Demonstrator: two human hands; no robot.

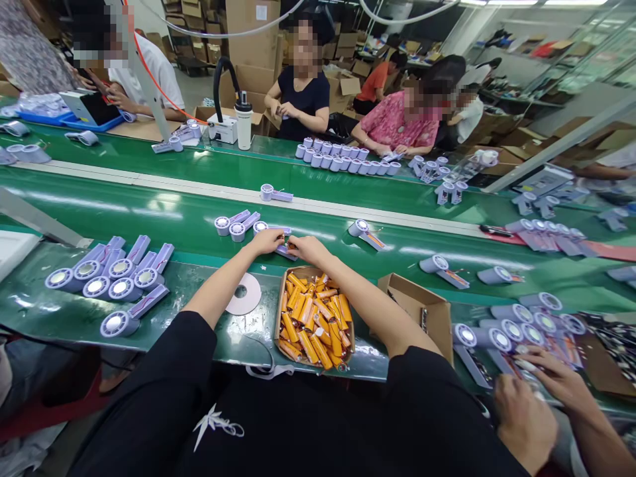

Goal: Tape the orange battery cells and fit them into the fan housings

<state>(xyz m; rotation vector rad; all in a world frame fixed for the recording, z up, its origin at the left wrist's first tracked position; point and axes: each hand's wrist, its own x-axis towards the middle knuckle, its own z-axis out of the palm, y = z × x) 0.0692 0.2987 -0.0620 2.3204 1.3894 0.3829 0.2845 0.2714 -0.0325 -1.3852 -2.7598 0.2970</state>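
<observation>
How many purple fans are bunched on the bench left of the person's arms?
7: six fans clustered together, one fan nearer the bench's front edge. Others may be hidden.

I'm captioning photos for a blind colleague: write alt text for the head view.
A person's left hand and right hand are close together at lilac fans on a green belt. Nearer stands a box of orange cylinders, a white ring to its left; co-workers are beyond the belt.

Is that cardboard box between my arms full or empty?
Full, or close to it: orange cylinders lie heaped across the cardboard box, hiding its bottom.
</observation>
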